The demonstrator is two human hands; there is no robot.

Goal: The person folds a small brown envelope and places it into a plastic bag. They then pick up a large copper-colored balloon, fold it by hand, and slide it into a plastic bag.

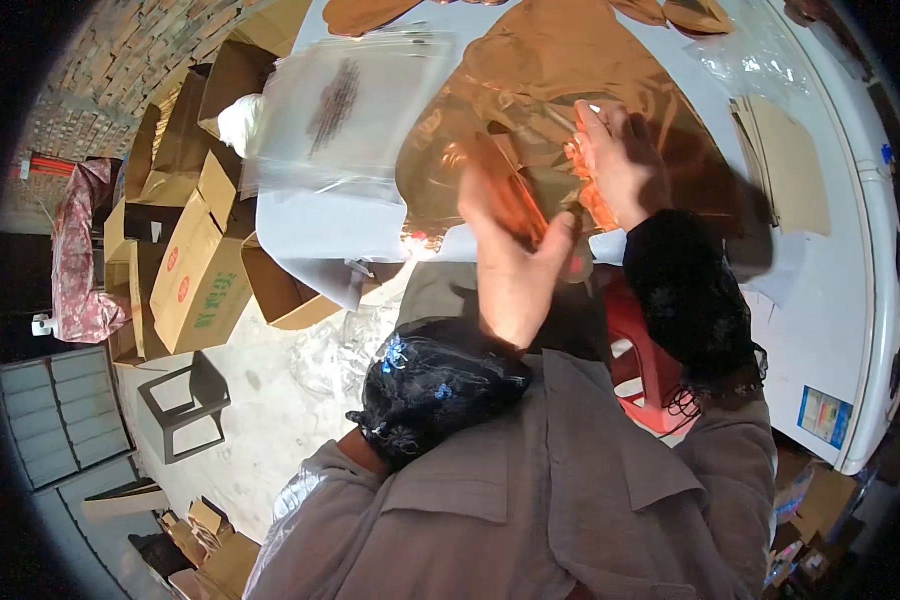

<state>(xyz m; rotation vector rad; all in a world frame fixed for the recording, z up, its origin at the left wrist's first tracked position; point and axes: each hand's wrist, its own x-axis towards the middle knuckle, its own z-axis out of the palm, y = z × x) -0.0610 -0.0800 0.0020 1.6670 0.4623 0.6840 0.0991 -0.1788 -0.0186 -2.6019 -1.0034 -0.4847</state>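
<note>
A large, flat sheet of shiny copper-orange foil (560, 65) lies over the white table in front of me. My right hand (625, 170) is closed on a crumpled, gathered part of this foil, which bunches out along the hand's left side. To its left, my left hand (510, 250) is over the foil's near part, thumb spread wide from the fingers. Its fingertips are smeared by motion, and a raised fold of foil shows between thumb and fingers. Black lace sleeve covers are on both wrists.
Clear plastic bags (370, 100) lie stacked at the table's left. Cardboard sheets (785, 160) and crinkled clear plastic (755, 60) are on the right. Open cardboard boxes (202, 255) and a dark stool (185, 400) stand at the left. A red stool (645, 370) is partly hidden beside me.
</note>
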